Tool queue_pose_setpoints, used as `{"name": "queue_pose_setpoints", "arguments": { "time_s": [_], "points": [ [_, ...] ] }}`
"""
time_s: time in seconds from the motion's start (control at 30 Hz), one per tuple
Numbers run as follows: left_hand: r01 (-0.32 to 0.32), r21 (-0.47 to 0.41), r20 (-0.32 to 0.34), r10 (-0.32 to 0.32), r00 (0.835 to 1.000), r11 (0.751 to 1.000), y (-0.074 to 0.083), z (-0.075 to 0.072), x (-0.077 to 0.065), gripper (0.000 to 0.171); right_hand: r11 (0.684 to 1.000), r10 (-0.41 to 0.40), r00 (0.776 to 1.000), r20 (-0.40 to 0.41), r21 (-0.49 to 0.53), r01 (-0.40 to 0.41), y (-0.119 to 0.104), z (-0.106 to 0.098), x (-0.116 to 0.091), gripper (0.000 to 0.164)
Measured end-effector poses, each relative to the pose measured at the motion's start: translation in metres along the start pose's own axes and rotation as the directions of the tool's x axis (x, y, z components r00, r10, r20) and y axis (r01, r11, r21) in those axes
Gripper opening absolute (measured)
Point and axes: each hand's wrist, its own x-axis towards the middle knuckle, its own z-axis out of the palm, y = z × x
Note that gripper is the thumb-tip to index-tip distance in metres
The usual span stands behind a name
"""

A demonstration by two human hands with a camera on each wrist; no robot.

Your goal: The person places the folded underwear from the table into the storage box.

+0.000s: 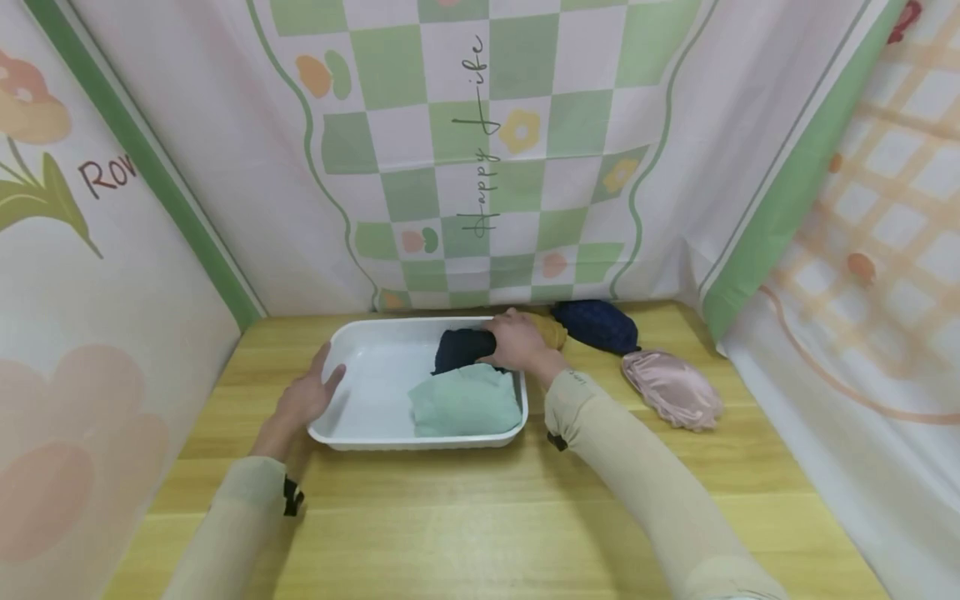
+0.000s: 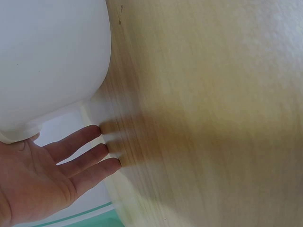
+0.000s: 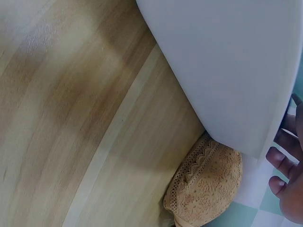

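A white tray (image 1: 367, 367) stands on the wooden table. My left hand (image 1: 303, 400) rests at its left edge, thumb over the rim. In the left wrist view three fingers (image 2: 87, 158) stretch out straight beneath the rim. My right hand (image 1: 517, 340) reaches over the back right corner and holds a black folded cloth (image 1: 461, 348) inside the tray; its bent fingers (image 3: 279, 161) show above the rim in the right wrist view. In front of the black cloth lies a mint green folded cloth (image 1: 465, 404). Beside the corner, outside, sits a mustard lace-trimmed fabric piece (image 3: 208, 184).
Right of the tray, a navy bundled fabric piece (image 1: 596, 325) lies by the back curtain (image 1: 450, 275). Nearer is a pink satin piece (image 1: 671, 390) with a ruffled edge. Printed curtains hang at the left (image 1: 75, 375) and right (image 1: 847, 433) of the table (image 1: 450, 517).
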Motion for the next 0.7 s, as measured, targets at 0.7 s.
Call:
{"name": "queue_pose_setpoints", "arguments": {
  "time_s": [0.7],
  "points": [
    [0.010,0.002,0.006,-0.010,1.000,1.000,0.002,0.001,0.001,0.081,0.971,0.091,0.995,-0.036,0.226,-0.080,0.014,-0.007,-0.012,0.042]
  ]
}}
